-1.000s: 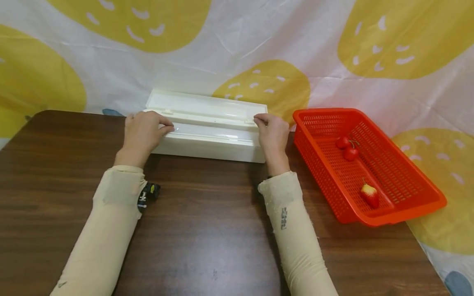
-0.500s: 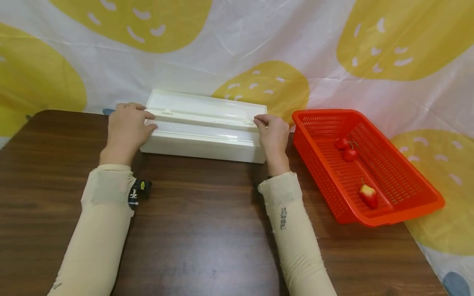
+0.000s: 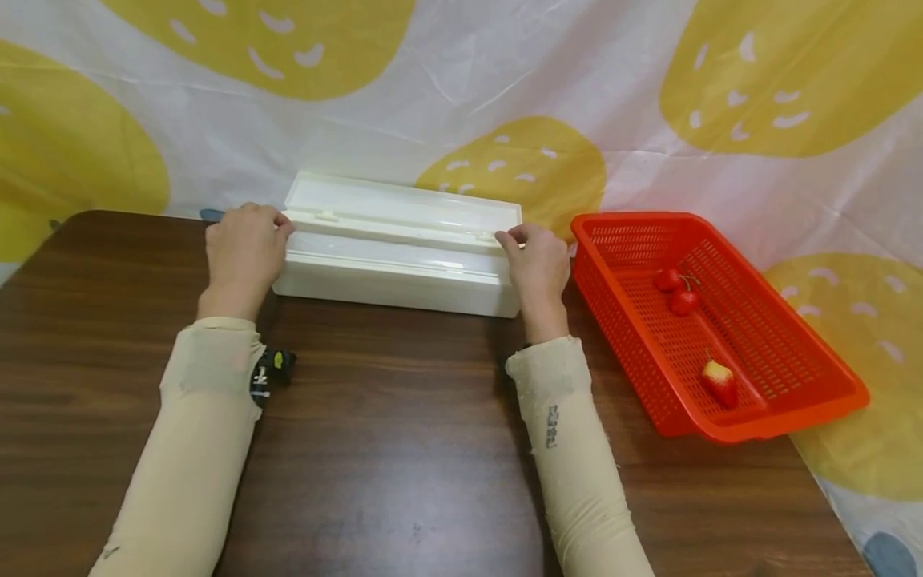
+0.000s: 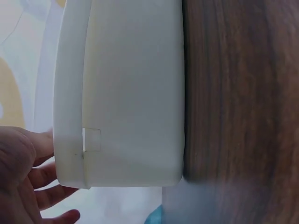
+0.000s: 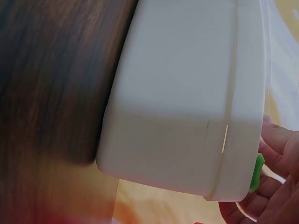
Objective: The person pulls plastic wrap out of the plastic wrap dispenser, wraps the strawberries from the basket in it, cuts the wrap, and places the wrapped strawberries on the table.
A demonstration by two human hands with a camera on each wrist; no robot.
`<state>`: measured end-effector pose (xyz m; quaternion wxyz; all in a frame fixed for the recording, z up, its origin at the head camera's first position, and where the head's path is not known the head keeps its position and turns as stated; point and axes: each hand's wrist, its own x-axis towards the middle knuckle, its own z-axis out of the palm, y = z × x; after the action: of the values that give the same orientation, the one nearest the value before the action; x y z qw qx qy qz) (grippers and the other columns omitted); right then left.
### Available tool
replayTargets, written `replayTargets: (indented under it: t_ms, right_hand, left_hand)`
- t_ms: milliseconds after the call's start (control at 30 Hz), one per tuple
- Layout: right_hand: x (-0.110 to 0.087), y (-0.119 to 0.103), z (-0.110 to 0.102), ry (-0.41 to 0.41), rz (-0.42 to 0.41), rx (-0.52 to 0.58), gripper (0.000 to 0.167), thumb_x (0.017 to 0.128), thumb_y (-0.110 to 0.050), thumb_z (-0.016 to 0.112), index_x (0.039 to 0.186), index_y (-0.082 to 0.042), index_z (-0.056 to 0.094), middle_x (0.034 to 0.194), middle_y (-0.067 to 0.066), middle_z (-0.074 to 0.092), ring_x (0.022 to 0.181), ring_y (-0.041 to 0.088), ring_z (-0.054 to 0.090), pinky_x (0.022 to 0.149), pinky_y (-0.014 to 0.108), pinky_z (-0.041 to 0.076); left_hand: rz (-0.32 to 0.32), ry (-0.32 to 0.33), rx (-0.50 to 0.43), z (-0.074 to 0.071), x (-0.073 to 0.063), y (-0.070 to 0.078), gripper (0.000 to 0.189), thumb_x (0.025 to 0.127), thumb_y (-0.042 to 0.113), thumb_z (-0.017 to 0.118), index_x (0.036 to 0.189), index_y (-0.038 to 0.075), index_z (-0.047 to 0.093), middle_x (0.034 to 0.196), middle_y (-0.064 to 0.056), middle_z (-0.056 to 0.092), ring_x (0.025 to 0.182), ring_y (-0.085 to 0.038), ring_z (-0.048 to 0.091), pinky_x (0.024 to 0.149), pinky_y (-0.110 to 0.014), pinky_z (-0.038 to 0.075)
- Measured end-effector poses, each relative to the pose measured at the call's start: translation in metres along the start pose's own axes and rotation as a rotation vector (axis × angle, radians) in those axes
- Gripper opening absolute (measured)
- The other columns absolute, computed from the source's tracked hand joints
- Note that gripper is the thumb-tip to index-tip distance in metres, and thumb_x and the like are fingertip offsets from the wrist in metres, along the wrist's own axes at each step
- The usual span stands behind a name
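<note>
A long white plastic wrap dispenser stands at the back of the table, its lid raised against the cloth. A cream rail runs along it, with a small slider near each end. Glossy clear film shows below the rail. My left hand pinches the left end of the dispenser at the rail with thumb and index finger. At the right end, my right hand pinches by the rail. A green piece sticks out beside the right fingers in the right wrist view.
A red plastic basket stands on the right, holding a pair of cherries and a red-and-yellow fruit. Behind the brown wooden table hangs a white cloth with yellow fruit prints.
My left hand has moved left along the dispenser to its left end, and its thumb and index finger have come together there. The right hand stays at the right end.
</note>
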<state>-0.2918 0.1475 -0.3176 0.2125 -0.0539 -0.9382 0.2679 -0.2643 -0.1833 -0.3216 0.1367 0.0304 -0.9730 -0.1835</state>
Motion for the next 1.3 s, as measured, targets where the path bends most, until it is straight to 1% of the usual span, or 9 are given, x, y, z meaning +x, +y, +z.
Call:
replayTargets:
  t_ms: [100,233,367,467,667,700,867,1100,1300]
  right_hand:
    - [0.0004,-0.0003,0.0004,-0.010,0.013,-0.021,0.029,0.087,-0.043,0.065,0.090,-0.017,0.076,0.088,0.005,0.075,0.093,0.031,0.065,0.117,0.052,0.018]
    - [0.0002,-0.0009,0.0007,-0.011,0.020,-0.002,0.028,0.088,-0.043,0.064,0.090,-0.018,0.076,0.085,0.004,0.074,0.091,0.030,0.064,0.106,0.048,0.036]
    - [0.0002,-0.0014,-0.0001,0.007,0.038,0.045,0.029,0.090,-0.041,0.062,0.091,-0.015,0.076,0.083,0.006,0.073,0.091,0.030,0.062,0.105,0.046,0.036]
    - [0.0008,-0.0011,-0.0017,0.003,0.023,0.069,0.028,0.089,-0.039,0.063,0.096,-0.015,0.074,0.087,0.007,0.073,0.090,0.028,0.061,0.110,0.046,0.030]
    - [0.0018,-0.0010,-0.0026,-0.255,-0.061,0.027,0.048,0.083,-0.045,0.067,0.122,-0.017,0.065,0.122,0.010,0.063,0.114,0.029,0.054,0.095,0.042,0.044]
    - [0.0015,-0.0006,-0.0022,-0.295,-0.076,0.006,0.051,0.082,-0.047,0.067,0.124,-0.018,0.063,0.126,0.011,0.060,0.118,0.031,0.052,0.097,0.043,0.043]
    - [-0.0011,0.0002,-0.0021,-0.382,-0.151,-0.054,0.055,0.079,-0.054,0.067,0.124,-0.022,0.064,0.132,0.012,0.055,0.123,0.033,0.046,0.098,0.047,0.042]
    - [-0.0009,-0.0016,0.0004,-0.291,-0.148,-0.039,0.018,0.086,-0.029,0.067,0.100,-0.020,0.076,0.113,0.004,0.069,0.110,0.027,0.058,0.091,0.043,0.047]
    - [0.0008,-0.0065,0.0047,-0.232,-0.101,-0.033,0.018,0.088,-0.030,0.066,0.099,-0.020,0.076,0.109,0.003,0.071,0.102,0.026,0.061,0.087,0.041,0.048]
  left_hand:
    - [-0.019,0.026,-0.041,0.0000,0.0007,0.0011,0.035,0.101,0.028,0.043,0.114,0.002,0.062,0.115,-0.026,0.061,0.108,-0.046,0.053,0.087,-0.061,0.040]
    - [-0.054,0.039,-0.098,-0.0005,0.0008,0.0031,0.037,0.102,0.029,0.040,0.118,0.003,0.060,0.116,-0.024,0.063,0.107,-0.045,0.055,0.090,-0.058,0.039]
    - [-0.088,0.041,-0.143,-0.0008,0.0007,0.0033,0.037,0.102,0.029,0.039,0.119,0.003,0.060,0.119,-0.022,0.063,0.108,-0.044,0.056,0.091,-0.057,0.041]
    - [-0.101,0.040,-0.172,-0.0012,0.0014,0.0032,0.037,0.102,0.029,0.039,0.118,0.003,0.059,0.120,-0.023,0.062,0.109,-0.044,0.055,0.090,-0.058,0.043]
    - [-0.109,0.044,-0.215,-0.0005,0.0006,0.0021,0.039,0.102,0.032,0.038,0.119,0.003,0.057,0.117,-0.024,0.063,0.105,-0.045,0.056,0.087,-0.058,0.042]
    - [-0.108,0.043,-0.221,-0.0001,0.0001,0.0018,0.039,0.102,0.033,0.038,0.119,0.003,0.057,0.117,-0.025,0.063,0.105,-0.045,0.056,0.086,-0.058,0.042]
    - [-0.117,0.043,-0.239,0.0001,-0.0017,0.0012,0.040,0.102,0.033,0.038,0.120,0.003,0.057,0.117,-0.024,0.063,0.104,-0.043,0.057,0.086,-0.057,0.042]
    - [-0.122,0.038,-0.248,-0.0007,-0.0032,-0.0012,0.042,0.102,0.033,0.037,0.123,0.002,0.056,0.118,-0.024,0.062,0.105,-0.042,0.056,0.087,-0.055,0.043]
    - [-0.131,0.049,-0.264,-0.0023,-0.0055,-0.0019,0.043,0.102,0.034,0.035,0.123,0.002,0.055,0.120,-0.024,0.061,0.106,-0.041,0.055,0.088,-0.055,0.042]
